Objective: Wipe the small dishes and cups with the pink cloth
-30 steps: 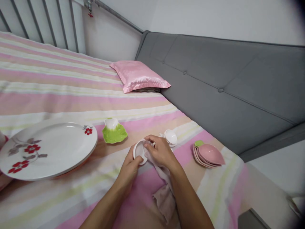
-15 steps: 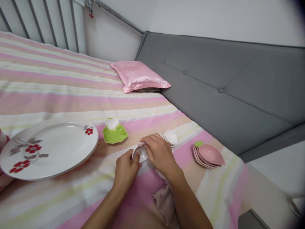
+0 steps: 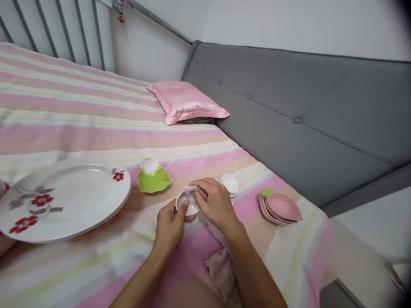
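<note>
Wiping well seems to need slack in the trailing pinkish cloth (image 3: 221,271) and a steady small white bowl (image 3: 192,206). The left hand (image 3: 169,222) pinches its left side over the striped bedspread (image 3: 80,265), thumb inside; the right hand (image 3: 214,204) curls its fingers closed on cloth at the far rim, with stacked white dishes (image 3: 230,184) just beyond

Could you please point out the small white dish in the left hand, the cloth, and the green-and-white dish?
Small white dish (image 3: 192,206): head view, on its inner surface.
Cloth (image 3: 221,270): head view, on its loose lower end.
Green-and-white dish (image 3: 154,180): head view, on its green part.
</note>
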`<act>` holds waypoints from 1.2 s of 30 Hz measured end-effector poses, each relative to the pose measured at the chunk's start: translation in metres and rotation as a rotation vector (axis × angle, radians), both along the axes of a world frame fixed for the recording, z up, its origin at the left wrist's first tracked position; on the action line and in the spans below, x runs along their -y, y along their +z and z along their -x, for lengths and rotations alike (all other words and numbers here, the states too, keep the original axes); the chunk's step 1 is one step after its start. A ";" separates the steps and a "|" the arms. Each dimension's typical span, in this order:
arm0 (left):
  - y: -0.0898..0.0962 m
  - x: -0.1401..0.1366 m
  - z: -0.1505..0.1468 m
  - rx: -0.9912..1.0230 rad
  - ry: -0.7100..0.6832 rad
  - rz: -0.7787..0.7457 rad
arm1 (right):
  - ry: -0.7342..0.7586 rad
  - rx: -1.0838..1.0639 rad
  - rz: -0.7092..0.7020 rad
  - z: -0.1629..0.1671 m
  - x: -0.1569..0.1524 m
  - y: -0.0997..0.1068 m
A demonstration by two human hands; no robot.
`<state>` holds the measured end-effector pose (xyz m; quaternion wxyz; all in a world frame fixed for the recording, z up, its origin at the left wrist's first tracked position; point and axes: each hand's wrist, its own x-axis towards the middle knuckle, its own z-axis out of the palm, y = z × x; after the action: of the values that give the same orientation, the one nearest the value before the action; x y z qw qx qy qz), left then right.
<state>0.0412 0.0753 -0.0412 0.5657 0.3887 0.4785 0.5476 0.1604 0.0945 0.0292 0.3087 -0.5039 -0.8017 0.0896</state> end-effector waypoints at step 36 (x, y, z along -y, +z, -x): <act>0.000 0.001 0.002 -0.080 0.028 -0.049 | 0.065 -0.179 0.056 -0.001 -0.004 -0.003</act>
<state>0.0393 0.0747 -0.0413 0.5286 0.4175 0.4927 0.5510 0.1618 0.0981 0.0257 0.3618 -0.4760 -0.7842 0.1663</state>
